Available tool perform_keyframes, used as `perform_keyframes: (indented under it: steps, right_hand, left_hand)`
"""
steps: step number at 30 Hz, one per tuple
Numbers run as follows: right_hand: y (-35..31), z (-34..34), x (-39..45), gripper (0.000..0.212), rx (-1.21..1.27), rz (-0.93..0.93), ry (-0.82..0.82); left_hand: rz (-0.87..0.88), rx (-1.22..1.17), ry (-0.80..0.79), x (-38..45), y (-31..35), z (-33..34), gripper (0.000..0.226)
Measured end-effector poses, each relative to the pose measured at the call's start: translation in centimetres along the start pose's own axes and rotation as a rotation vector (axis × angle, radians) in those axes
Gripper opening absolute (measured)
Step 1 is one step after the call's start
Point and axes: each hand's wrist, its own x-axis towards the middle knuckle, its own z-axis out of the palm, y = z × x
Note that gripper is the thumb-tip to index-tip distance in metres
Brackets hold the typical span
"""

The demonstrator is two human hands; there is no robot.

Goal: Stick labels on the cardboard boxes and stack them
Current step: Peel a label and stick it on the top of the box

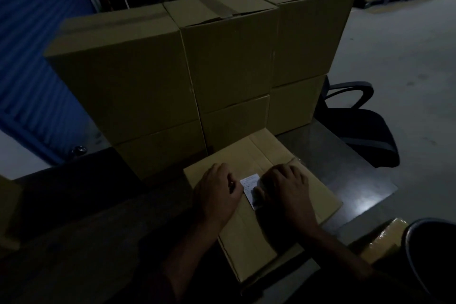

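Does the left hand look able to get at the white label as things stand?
Probably yes: the left hand lies flat on the box right beside the label, nothing between them; the right hand covers its far side.

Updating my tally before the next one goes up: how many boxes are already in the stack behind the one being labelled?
6 visible: top row left, middle, right; bottom row left, middle, right. More may be hidden behind.
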Motion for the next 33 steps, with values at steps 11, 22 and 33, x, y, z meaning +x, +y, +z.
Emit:
perform_keyframes:
  steps: [11,22,33]
  right_hand:
    - [0.1,0.2,-0.3,0.030,0.039,-0.023,0.019]
    - [1.5,-0.5,-3.4,0.025,0.011,0.070,0.110]
    - [3.6,-1.8,2.7,0.025,-0.125,-0.215,-0.067]
  left_hand:
    - [-0.026,-0.031,0.059,-0.7,0.1,-0.2,0.031]
    - [-0.188,-0.077,-0.064,1.6,-0.1,-1.2,0.091]
    - [-0.341,0.106,0.010,1.2,-2.6,-2.6,0.076]
